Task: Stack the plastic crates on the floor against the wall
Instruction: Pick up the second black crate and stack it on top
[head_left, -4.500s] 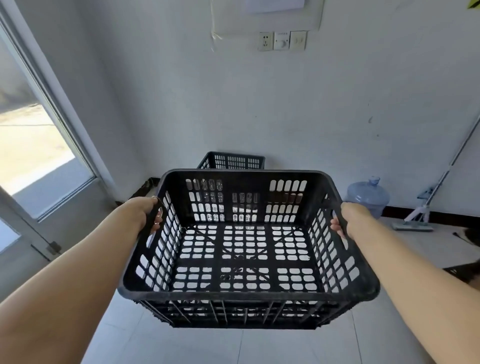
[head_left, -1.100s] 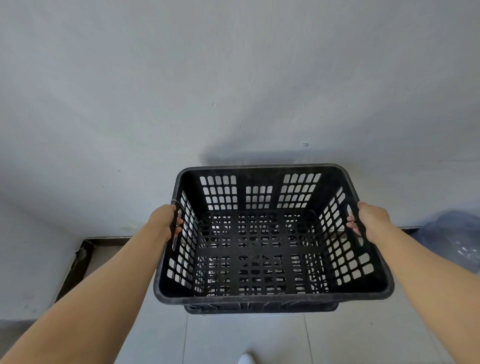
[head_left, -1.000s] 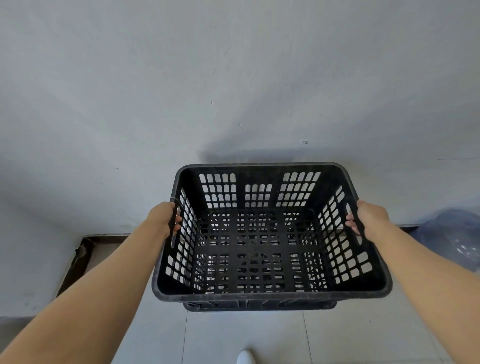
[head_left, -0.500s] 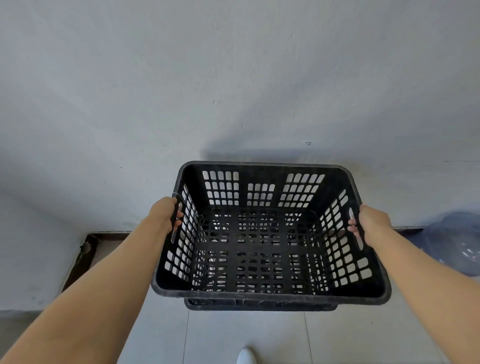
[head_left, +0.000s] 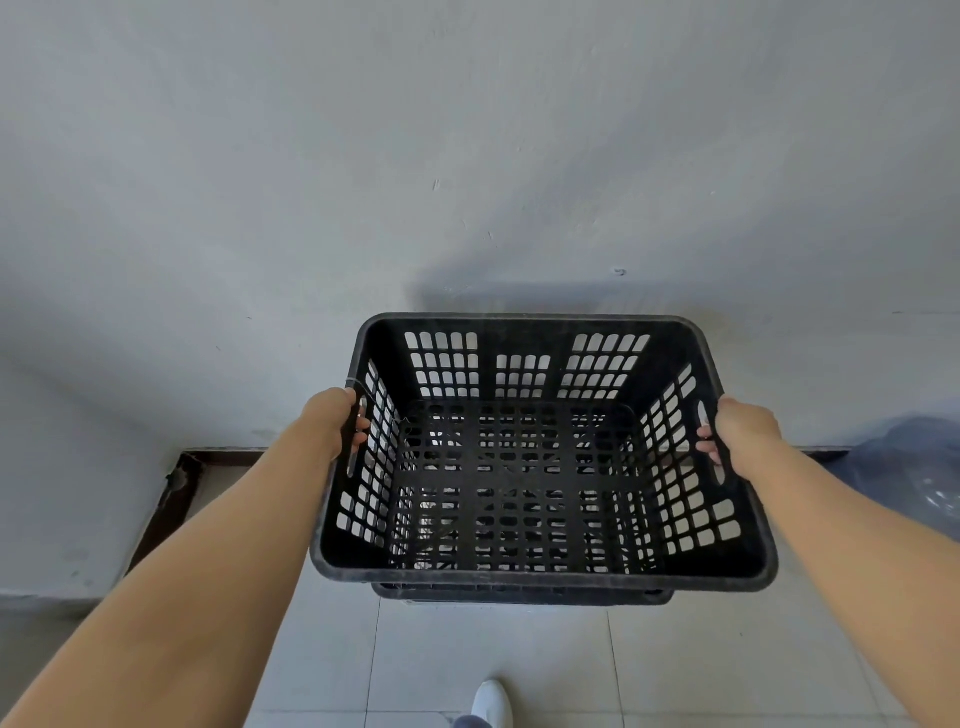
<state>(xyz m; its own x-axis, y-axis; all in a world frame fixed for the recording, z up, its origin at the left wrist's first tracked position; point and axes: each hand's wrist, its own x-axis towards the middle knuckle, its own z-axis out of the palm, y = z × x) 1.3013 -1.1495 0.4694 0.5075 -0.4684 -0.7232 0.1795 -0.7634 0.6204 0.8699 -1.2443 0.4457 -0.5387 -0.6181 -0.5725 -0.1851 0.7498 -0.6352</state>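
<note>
I hold a black slotted plastic crate (head_left: 545, 571) level in front of me, close to the white wall. My left hand (head_left: 337, 421) grips the handle slot in its left side. My right hand (head_left: 740, 431) grips the handle slot in its right side. Directly beneath it, the near rim of a second black crate (head_left: 519, 595) shows on the floor against the wall. The held crate sits just over that one; whether their rims touch is hidden.
A blue water jug (head_left: 914, 478) stands by the wall at the right. A dark baseboard (head_left: 171, 499) runs along the wall and turns toward me at the left corner. My white shoe (head_left: 491, 704) is on the pale floor tiles below the crate.
Since 4.5 s ago I have come up to the wall with the crate. Over the last second the crate has sunk slightly over the lower crate, hands unchanged.
</note>
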